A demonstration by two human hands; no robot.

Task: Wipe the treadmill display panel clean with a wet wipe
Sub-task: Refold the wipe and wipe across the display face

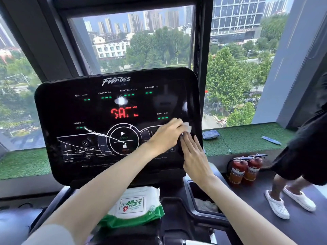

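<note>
The black glossy treadmill display panel (70,110) fills the middle of the view, with red letters lit at its centre and white control outlines below. My left hand (167,134) reaches across to the panel's lower right and is closed on a white wet wipe (188,127), pressing it against the surface. My right hand (194,156) lies flat with fingers spread on the panel's lower right corner, just below the left hand. A green and white pack of wet wipes (134,205) rests on the console tray under the panel.
Another person's legs in white clogs (276,204) stand at the right. Two red fire extinguishers (245,169) sit beside the treadmill. A blue pack (210,134) and a blue strip (270,140) lie on the green turf sill. A side tray (206,204) holds a crumpled wipe.
</note>
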